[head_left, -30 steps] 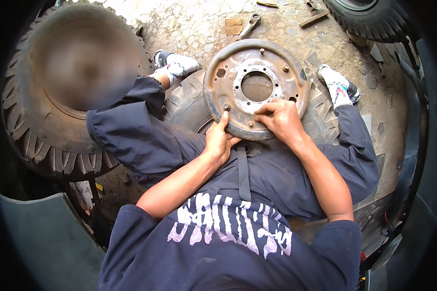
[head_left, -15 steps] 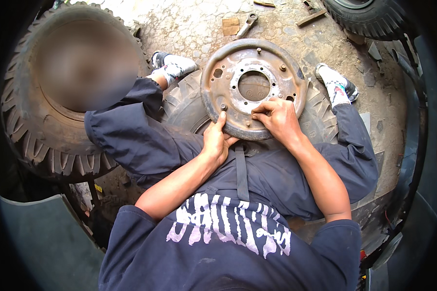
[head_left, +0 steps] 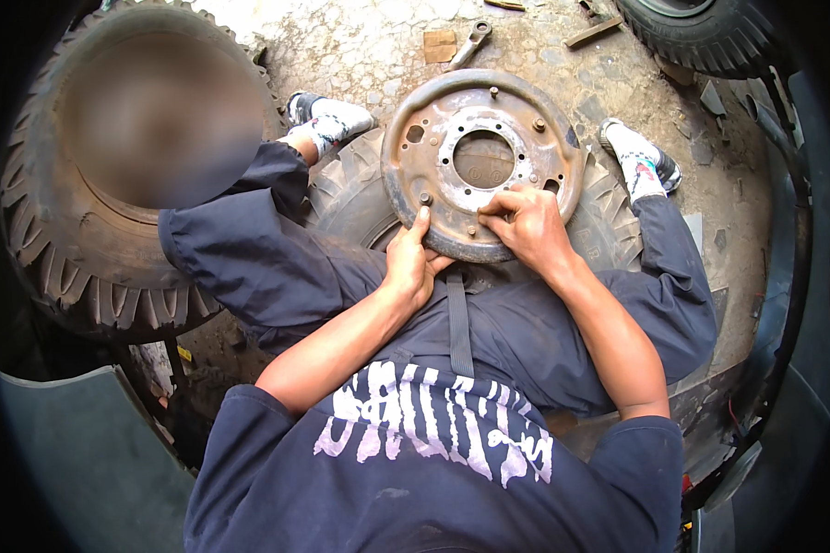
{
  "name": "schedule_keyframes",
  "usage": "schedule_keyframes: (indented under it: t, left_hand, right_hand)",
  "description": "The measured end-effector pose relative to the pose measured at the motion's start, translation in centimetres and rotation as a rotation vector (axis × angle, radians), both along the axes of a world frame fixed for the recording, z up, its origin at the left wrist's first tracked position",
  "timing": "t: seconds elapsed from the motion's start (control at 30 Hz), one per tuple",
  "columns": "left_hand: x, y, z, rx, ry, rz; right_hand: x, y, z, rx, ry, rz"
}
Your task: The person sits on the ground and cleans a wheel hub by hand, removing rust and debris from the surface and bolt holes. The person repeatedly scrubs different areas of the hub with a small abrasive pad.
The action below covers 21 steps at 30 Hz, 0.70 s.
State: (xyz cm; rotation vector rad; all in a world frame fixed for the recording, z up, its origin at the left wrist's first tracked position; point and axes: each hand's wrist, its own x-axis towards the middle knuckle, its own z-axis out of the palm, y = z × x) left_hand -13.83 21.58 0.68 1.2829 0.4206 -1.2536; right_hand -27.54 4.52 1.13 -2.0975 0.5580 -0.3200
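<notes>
A round rusty metal plate (head_left: 415, 166) with a central hole, bolt holes and studs lies tilted on a treaded tyre (head_left: 341, 194) between my legs. My left hand (head_left: 409, 258) grips the plate's lower left rim, thumb on the face just below a stud (head_left: 425, 200), fingers curled beneath. My right hand (head_left: 535, 230) is closed in a pinch against the lower face, beside a small stud (head_left: 471, 230) below the central hole; whatever is between its fingertips is too small to make out. A dark strap (head_left: 459, 323) hangs below the plate across my trousers.
A big tyre (head_left: 111, 267) with a blurred middle lies at left, another (head_left: 701, 41) at top right. On the cracked floor are a metal tool (head_left: 470, 44), cardboard (head_left: 439, 44) and wood strips (head_left: 592, 32). Dark panels (head_left: 83, 433) and metal framework (head_left: 779, 276) flank me.
</notes>
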Motion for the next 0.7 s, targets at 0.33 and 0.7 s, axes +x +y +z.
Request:
schedule_keyframes:
  t: [0.33, 0.7]
  left_hand:
    - [0.0, 0.0, 0.3, -0.013, 0.006, 0.008]
    - [0.0, 0.3, -0.3, -0.022, 0.018, 0.012]
  right_hand:
    - [0.0, 0.3, 0.1, 0.042, 0.032, -0.033]
    - [0.1, 0.2, 0.8, -0.002, 0.052, -0.010]
